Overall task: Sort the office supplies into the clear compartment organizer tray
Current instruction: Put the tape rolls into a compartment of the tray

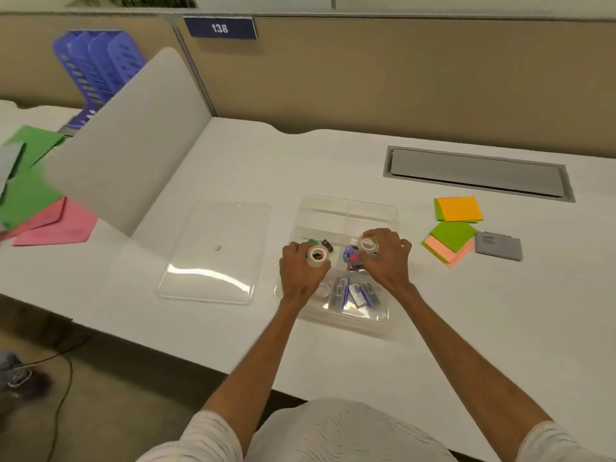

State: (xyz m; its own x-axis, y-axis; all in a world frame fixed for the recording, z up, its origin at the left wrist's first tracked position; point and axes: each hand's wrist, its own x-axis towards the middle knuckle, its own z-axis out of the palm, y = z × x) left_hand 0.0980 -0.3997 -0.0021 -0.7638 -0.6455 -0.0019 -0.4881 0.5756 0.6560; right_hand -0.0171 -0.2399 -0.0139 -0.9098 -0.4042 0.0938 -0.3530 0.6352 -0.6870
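White office desk [333, 155], partition behind: over the clear organizer tray [383, 211], my left hand [300, 275] grips one tape roll [317, 257], my right hand [386, 261] another [367, 245]. Empty compartments lie just beyond both rolls; sticky notes [458, 210] wait right of the tray.

White desk [333, 161]: clear organizer tray [383, 208] is set at frame centre, clear lid [213, 255] beside it to the left. Sticky-note pads [453, 228] and grey card [498, 245] are seen at right; pink and green envelopes [50, 208] at far left.

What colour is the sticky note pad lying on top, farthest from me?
Orange sticky note pad, resting on a green one, seen in the head view.
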